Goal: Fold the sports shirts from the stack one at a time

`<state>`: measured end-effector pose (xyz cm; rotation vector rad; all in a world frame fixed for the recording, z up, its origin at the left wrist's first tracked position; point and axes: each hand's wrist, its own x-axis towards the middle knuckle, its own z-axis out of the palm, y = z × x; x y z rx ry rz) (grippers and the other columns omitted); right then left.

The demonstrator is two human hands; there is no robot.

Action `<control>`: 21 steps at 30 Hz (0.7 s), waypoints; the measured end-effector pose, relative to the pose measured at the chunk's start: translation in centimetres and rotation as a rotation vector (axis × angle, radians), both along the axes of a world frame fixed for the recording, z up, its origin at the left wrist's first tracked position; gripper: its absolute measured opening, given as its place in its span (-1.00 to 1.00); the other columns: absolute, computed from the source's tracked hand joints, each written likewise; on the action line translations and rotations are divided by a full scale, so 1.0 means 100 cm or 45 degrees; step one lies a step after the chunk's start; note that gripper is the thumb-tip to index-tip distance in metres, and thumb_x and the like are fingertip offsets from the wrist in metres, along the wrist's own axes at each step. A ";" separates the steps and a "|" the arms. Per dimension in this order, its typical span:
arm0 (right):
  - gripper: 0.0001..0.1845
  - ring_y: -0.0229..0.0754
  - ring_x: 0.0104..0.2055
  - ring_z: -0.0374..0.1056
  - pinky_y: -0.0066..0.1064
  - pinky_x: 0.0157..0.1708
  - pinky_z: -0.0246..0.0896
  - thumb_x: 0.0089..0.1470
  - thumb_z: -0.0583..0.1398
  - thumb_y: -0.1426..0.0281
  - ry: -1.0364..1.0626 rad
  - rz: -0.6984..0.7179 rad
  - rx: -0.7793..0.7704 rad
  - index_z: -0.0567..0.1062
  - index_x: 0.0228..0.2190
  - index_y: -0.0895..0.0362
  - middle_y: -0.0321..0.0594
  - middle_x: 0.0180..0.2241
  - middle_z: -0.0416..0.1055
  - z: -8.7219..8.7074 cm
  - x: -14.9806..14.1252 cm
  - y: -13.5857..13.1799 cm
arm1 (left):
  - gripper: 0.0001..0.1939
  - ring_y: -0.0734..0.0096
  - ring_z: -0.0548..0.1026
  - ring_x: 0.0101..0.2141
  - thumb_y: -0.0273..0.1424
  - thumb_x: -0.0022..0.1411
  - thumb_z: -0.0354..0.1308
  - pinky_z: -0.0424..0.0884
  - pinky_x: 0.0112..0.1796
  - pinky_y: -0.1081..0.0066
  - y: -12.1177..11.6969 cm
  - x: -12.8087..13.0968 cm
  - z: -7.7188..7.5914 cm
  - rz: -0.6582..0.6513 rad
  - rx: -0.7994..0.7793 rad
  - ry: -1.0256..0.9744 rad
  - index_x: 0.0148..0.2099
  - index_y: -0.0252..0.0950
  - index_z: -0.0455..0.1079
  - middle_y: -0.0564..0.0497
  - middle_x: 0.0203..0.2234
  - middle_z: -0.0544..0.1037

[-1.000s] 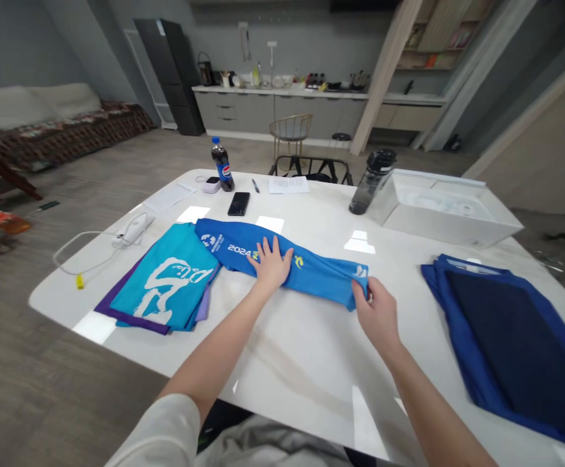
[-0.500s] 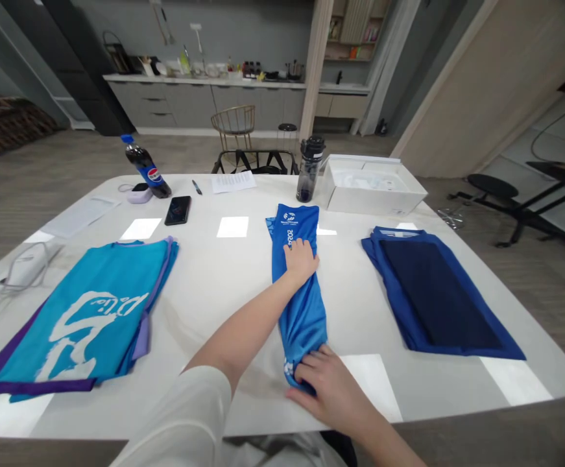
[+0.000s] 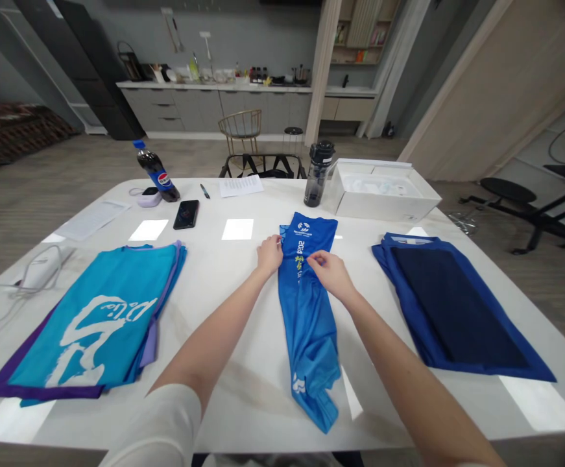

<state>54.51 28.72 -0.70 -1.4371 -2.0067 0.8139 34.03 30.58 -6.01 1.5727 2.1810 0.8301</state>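
Observation:
A blue printed shirt (image 3: 309,311), folded into a long narrow strip, lies in front of me with a white logo and "2024" near its far end. My left hand (image 3: 269,255) is closed at the strip's upper left edge, its fingertips on the fabric beside a lighter patterned piece. My right hand (image 3: 329,271) pinches the cloth by the yellow and white print. The near end of the shirt is rumpled and spreads loosely toward the table's front edge.
Folded teal and purple shirts (image 3: 102,311) are stacked left; dark blue folded garments (image 3: 457,305) lie right. Behind stand a cola bottle (image 3: 158,172), a phone (image 3: 186,214), a black tumbler (image 3: 318,175) and a white box (image 3: 384,194). A power strip (image 3: 41,269) with cables sits far left.
My right hand has moved from the shirt's near end up to its printed middle. My left hand has shifted from the top of the cloth to its left edge. The near end now lies loose.

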 end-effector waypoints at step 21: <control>-0.71 -0.19 -0.51 0.29 -0.39 -0.46 0.22 0.18 0.14 0.12 0.208 -0.198 -0.144 0.43 -0.36 0.09 -0.33 -0.58 0.35 -0.035 -0.029 0.130 | -0.86 0.41 0.46 -0.43 -0.34 0.44 -0.08 0.37 -0.35 0.43 0.020 -0.118 -0.012 0.381 0.450 -0.522 -0.02 -0.18 0.24 0.10 -0.40 0.47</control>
